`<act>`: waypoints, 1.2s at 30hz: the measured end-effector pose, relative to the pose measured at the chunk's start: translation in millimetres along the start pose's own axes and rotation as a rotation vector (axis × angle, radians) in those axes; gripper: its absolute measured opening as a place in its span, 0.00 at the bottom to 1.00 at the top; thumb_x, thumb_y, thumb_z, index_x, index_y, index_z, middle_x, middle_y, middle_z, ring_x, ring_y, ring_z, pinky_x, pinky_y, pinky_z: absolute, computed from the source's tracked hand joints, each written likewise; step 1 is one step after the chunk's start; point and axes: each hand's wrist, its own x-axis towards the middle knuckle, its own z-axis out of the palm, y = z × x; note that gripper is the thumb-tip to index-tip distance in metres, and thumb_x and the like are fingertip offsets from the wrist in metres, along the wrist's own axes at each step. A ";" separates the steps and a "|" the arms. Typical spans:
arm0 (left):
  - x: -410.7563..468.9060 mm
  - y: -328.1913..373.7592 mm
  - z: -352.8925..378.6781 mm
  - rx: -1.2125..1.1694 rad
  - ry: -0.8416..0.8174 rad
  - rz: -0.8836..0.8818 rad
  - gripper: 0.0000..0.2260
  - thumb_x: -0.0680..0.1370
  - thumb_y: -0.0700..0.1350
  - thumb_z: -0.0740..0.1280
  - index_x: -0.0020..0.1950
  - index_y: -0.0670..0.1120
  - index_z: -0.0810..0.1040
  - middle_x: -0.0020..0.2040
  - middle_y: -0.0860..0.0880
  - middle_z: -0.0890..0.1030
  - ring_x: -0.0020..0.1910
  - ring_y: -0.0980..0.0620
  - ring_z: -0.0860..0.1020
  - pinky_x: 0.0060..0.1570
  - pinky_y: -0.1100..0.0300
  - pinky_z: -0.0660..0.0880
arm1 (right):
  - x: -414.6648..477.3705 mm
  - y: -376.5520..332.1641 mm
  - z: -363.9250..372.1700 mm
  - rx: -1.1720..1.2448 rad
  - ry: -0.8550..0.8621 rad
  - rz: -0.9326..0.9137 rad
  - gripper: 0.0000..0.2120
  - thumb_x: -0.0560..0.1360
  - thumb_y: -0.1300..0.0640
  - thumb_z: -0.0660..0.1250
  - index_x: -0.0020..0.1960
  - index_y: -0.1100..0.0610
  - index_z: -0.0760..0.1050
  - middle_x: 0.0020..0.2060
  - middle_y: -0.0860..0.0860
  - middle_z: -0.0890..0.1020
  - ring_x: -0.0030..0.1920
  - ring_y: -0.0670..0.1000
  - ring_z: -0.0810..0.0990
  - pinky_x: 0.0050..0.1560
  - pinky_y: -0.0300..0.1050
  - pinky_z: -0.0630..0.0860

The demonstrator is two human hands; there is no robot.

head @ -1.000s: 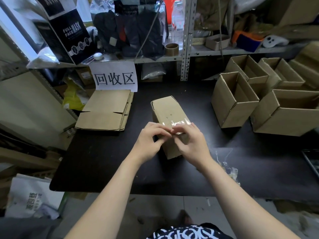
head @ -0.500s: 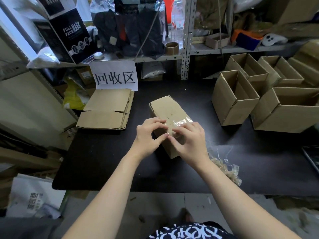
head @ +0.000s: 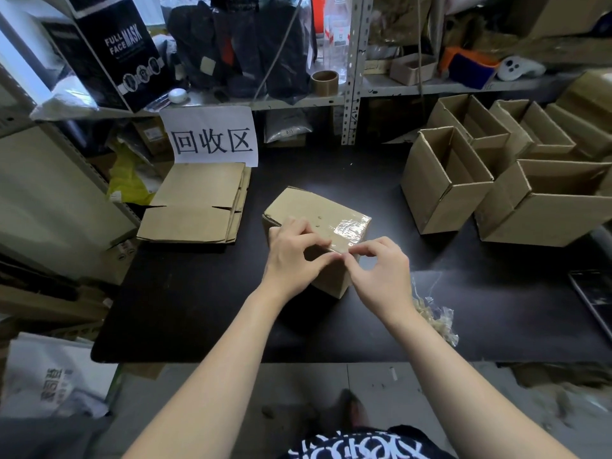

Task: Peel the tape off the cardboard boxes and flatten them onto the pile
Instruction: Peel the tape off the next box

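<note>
Steadying the taped box [head: 311, 210] at mid-table, the left hand [head: 291, 256] presses flat against its near side while the right hand [head: 381, 276] pinches the clear tape [head: 351, 228] at the edge, likely to lift it; the flattened pile [head: 198, 203] lies left.

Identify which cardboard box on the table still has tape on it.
The closed box under both hands, with shiny tape at its near edge. The boxes at right stand open.

Glossy clear tape [head: 347, 230] on matt cardboard box [head: 308, 207]
</note>
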 end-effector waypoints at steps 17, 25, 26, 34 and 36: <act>3.3 20.9 14.6 -0.118 -0.137 -0.121 0.05 0.75 0.53 0.77 0.50 0.58 0.88 0.49 0.60 0.74 0.58 0.57 0.69 0.58 0.64 0.56 | 0.0 3.3 -5.2 0.052 0.044 0.194 0.02 0.78 0.60 0.69 0.46 0.57 0.79 0.47 0.49 0.80 0.46 0.50 0.80 0.53 0.51 0.77; 10.1 35.7 14.7 -0.083 -0.218 -0.210 0.05 0.77 0.54 0.74 0.51 0.64 0.86 0.53 0.59 0.73 0.60 0.58 0.66 0.58 0.56 0.55 | 5.1 4.2 -4.8 0.055 0.033 0.232 0.03 0.80 0.59 0.67 0.48 0.55 0.78 0.49 0.49 0.79 0.49 0.50 0.79 0.54 0.50 0.75; 10.9 37.4 15.6 -0.080 -0.211 -0.221 0.05 0.77 0.54 0.74 0.50 0.64 0.86 0.53 0.58 0.73 0.60 0.58 0.66 0.58 0.55 0.55 | 5.1 4.3 -4.7 0.051 0.032 0.225 0.03 0.80 0.59 0.67 0.48 0.55 0.78 0.49 0.49 0.79 0.49 0.50 0.79 0.53 0.49 0.74; 30.5 38.4 11.6 -0.071 -0.324 -0.366 0.04 0.77 0.55 0.71 0.43 0.61 0.83 0.53 0.58 0.70 0.63 0.57 0.63 0.59 0.56 0.52 | 10.1 4.8 -3.2 0.061 0.037 0.107 0.02 0.79 0.60 0.69 0.47 0.57 0.79 0.46 0.49 0.80 0.46 0.47 0.78 0.48 0.44 0.74; 35.1 37.8 10.5 -0.042 -0.367 -0.345 0.04 0.78 0.55 0.71 0.44 0.61 0.82 0.55 0.57 0.70 0.64 0.56 0.62 0.59 0.55 0.52 | 12.6 7.6 -6.0 0.090 0.029 0.060 0.01 0.78 0.61 0.71 0.47 0.58 0.80 0.46 0.49 0.80 0.44 0.43 0.79 0.46 0.39 0.75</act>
